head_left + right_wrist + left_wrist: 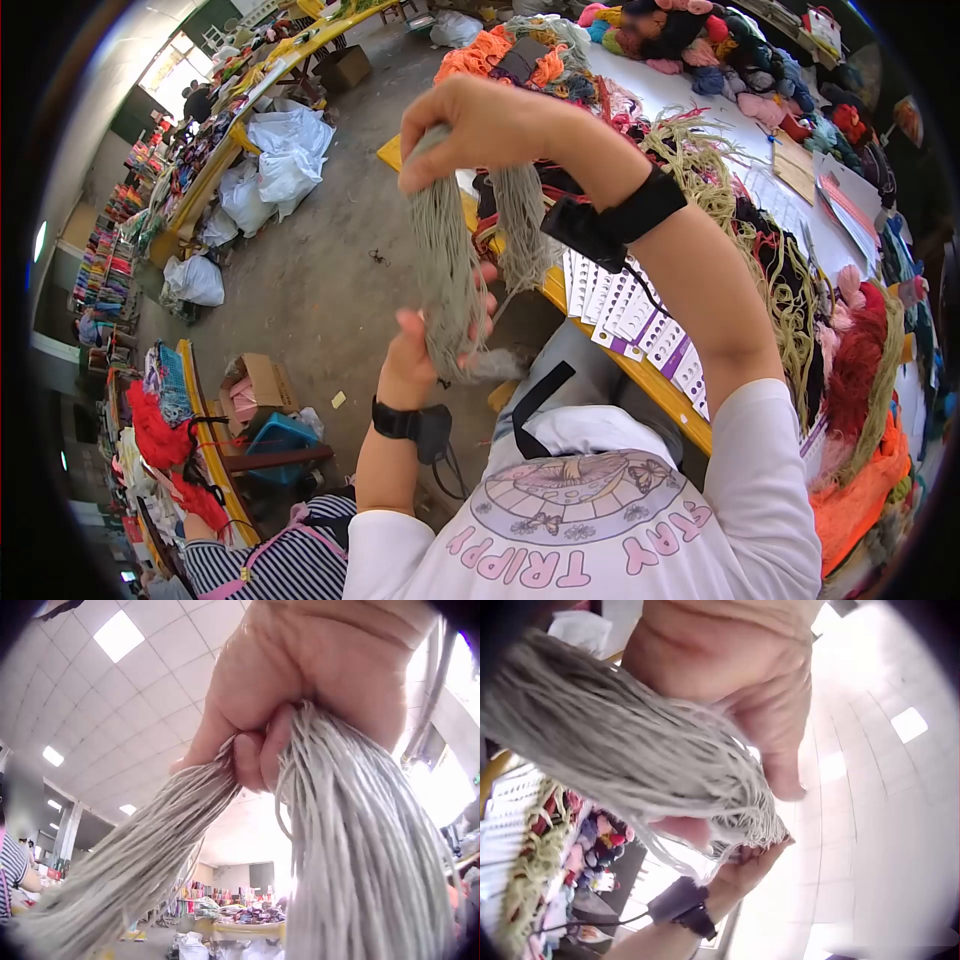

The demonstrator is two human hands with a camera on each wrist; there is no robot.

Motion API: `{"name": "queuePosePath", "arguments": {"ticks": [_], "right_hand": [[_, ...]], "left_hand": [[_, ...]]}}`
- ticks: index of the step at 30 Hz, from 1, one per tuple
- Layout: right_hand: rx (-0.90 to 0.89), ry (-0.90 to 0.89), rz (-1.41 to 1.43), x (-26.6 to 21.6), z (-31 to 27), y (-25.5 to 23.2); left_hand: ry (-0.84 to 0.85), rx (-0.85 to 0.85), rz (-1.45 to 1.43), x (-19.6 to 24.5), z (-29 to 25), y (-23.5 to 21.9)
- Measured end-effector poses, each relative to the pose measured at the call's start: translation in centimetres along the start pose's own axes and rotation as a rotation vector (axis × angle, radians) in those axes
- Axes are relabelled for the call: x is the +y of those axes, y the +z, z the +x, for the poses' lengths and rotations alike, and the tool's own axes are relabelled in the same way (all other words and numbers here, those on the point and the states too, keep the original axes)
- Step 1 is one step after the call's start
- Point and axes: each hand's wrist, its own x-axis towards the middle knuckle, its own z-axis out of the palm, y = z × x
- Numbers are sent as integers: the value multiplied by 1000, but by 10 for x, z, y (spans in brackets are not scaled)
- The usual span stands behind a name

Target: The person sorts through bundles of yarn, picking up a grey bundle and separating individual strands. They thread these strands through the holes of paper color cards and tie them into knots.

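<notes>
Grey yarn [440, 240] hung lengthwise from the right hand [478, 125], curled round its top, to the left hand [407, 368], spread against its lower strands.

Beside me, a yellow-edged white table [640, 70] carries coloured yarn [750, 70], tangled olive strands [790, 300] and printed cards [640, 320] near its edge, closest to my legs.
</notes>
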Motion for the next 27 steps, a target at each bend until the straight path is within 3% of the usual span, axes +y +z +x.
{"name": "queuePosePath", "arguments": {"ticks": [3, 6, 8, 10, 11, 13, 14, 15, 17, 18, 20, 23, 25, 27], "right_hand": [[-78, 18, -71, -1, 2, 11], [-85, -26, -59, 5, 10, 15], [-45, -126, -85, 14, 15, 12], [-51, -71, -108, 14, 16, 9], [11, -110, -54, 25, 17, 14], [51, 21, -94, 31, 13, 20], [52, 18, -124, 48, 7, 24], [41, 80, -145, 62, -1, 28], [102, 134, -156, 90, -29, 35], [71, 187, -170, 97, -47, 35], [-17, 308, -128, 110, -84, 33], [-170, 564, 24, 115, -140, 35], [-182, 681, 22, 107, -164, 37], [-129, 639, 68, 110, -190, 45]], "left_hand": [[-227, 125, 195, 5, -7, -3], [-162, 151, 361, 11, -6, -5], [-54, 57, 612, 8, -6, 0], [-168, -221, 673, 13, -12, 4], [-300, -188, 606, 22, -22, 19], [-169, -370, 435, 32, -33, 0], [-19, -300, 330, 45, -34, -4], [125, -227, 217, 57, -33, -7], [365, 138, 57, 99, -17, 26], [418, 329, 111, 120, -7, 42], [505, 449, 93, 150, 6, 60], [497, 229, 68, 186, 13, 50], [431, 5, 89, 202, 17, 46], [448, -4, 63, 212, 15, 45]]}}
